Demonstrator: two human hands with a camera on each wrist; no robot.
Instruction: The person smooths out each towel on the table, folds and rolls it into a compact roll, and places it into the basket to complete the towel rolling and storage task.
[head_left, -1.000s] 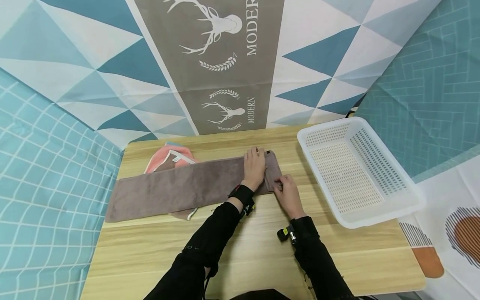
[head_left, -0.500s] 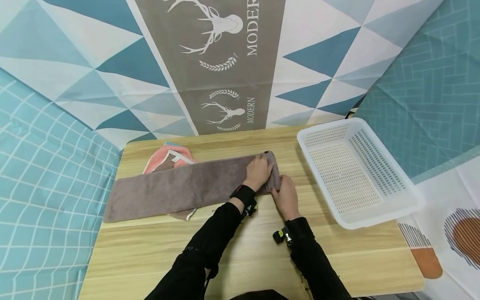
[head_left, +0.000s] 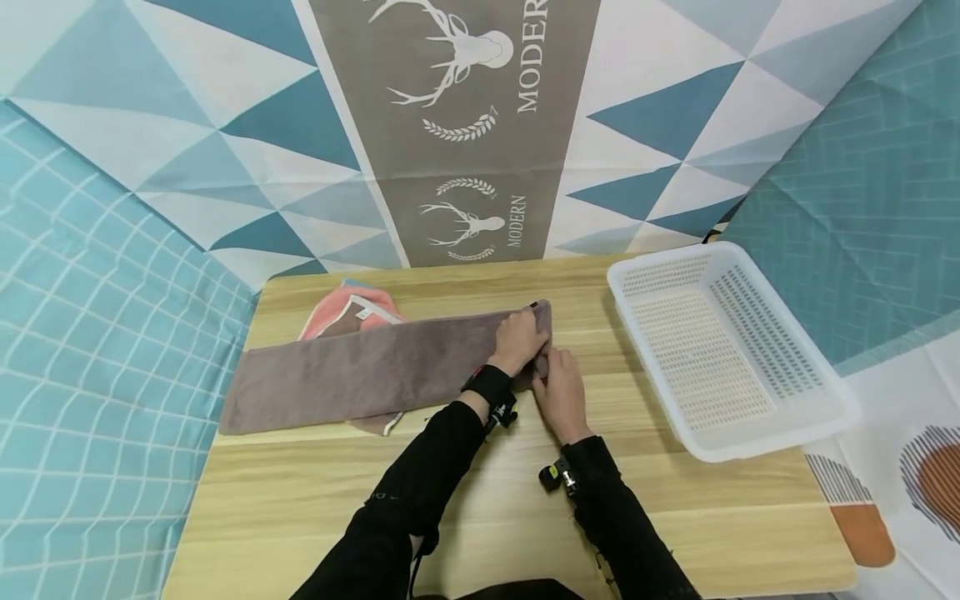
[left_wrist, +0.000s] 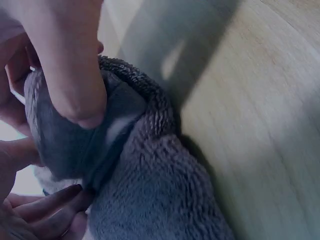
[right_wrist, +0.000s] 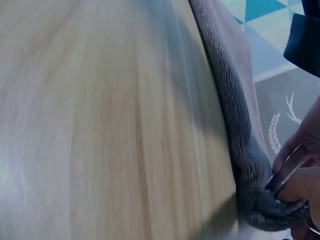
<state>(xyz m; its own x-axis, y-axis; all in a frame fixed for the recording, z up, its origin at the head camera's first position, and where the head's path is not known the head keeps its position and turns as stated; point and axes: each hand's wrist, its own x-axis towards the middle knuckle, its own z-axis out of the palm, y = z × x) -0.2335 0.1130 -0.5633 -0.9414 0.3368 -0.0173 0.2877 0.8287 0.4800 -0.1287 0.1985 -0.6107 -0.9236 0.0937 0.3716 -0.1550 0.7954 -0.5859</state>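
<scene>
A long grey-brown towel (head_left: 360,367) lies stretched across the table, its right end turned over into a thick roll. My left hand (head_left: 519,343) is on top of that end, fingers bent over it. At the near corner, my right hand (head_left: 561,396) pinches the cloth. Close up in the left wrist view, a thumb presses into the fold of the towel (left_wrist: 155,190), and fingers of both hands surround the bunched part. The right wrist view shows the towel's edge (right_wrist: 227,95) running to the rolled corner, where fingers (right_wrist: 300,185) grip it.
A pink cloth (head_left: 330,307) with white trim sticks out from beneath the towel at the back left. On the right stands a white perforated plastic basket (head_left: 780,432). Patterned fabric hangs behind the wooden table (head_left: 480,517) and on both sides.
The turned-over right end has been rolled further leftward, and both hands have shifted with it. My left fingers have come down from the far edge onto the roll. The view has swung slightly.
</scene>
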